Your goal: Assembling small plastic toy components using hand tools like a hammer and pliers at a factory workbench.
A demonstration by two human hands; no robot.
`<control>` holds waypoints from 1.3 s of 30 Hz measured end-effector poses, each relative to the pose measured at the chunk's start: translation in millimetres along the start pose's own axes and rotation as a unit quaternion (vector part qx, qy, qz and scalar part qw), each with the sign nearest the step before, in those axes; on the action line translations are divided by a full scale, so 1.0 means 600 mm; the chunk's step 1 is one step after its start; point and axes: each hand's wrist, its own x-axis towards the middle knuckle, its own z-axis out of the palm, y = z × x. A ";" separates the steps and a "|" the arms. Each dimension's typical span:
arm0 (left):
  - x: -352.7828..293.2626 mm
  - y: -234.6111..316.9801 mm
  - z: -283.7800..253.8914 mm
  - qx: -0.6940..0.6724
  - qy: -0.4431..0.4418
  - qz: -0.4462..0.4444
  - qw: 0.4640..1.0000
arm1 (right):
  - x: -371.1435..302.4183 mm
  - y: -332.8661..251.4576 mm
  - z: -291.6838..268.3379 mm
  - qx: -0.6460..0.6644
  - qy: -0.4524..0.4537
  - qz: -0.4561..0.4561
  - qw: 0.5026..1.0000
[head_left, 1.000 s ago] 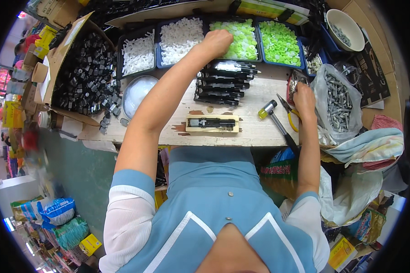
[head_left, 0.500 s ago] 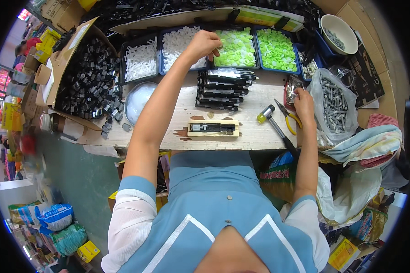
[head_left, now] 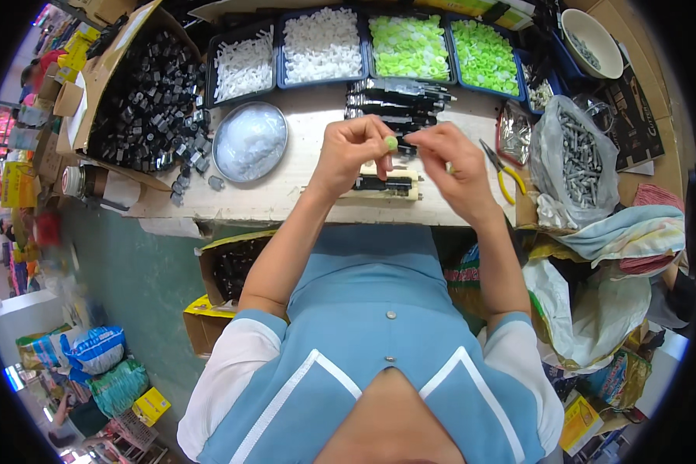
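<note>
My left hand [head_left: 348,155] pinches a small round green plastic piece [head_left: 391,143] over the near middle of the bench. Close to its right, my right hand [head_left: 455,166] has thumb and forefinger drawn together by the piece; whatever they hold is too small and blurred to make out. Below both hands lies a cream-coloured holder [head_left: 414,187] with a black oblong mechanism [head_left: 390,184] in it, partly covered by my left hand. Just beyond, a stack of similar black mechanisms [head_left: 398,97] is partly hidden by my fingers.
Behind stand trays of white plastic parts [head_left: 322,42] and green pieces [head_left: 483,58]. At left are a carton of black parts [head_left: 151,100] and a round dish [head_left: 250,143]. Yellow-handled pliers [head_left: 509,176], a silvery packet [head_left: 514,133] and a bag of metal parts [head_left: 574,162] lie right.
My left hand has come back from the green tray with a green piece. My right hand has left the silvery packet, and both hands now meet above the holder. The view has shifted slightly.
</note>
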 end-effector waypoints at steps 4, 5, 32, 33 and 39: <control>-0.028 -0.002 -0.008 -0.022 -0.008 0.012 1.000 | -0.009 0.001 0.031 -0.017 -0.025 -0.020 0.999; -0.032 0.004 -0.006 -0.028 0.012 -0.006 1.000 | -0.009 -0.003 0.033 -0.024 -0.028 -0.025 0.999; -0.102 -0.022 -0.025 0.046 0.025 0.113 0.992 | -0.002 -0.008 0.075 0.436 -0.070 0.304 0.844; -0.103 -0.021 -0.023 0.064 0.025 0.125 0.990 | 0.000 -0.008 0.073 0.430 -0.089 0.304 0.845; -0.108 -0.016 -0.023 0.156 0.025 0.162 0.974 | 0.010 -0.004 0.065 0.377 -0.134 0.317 0.860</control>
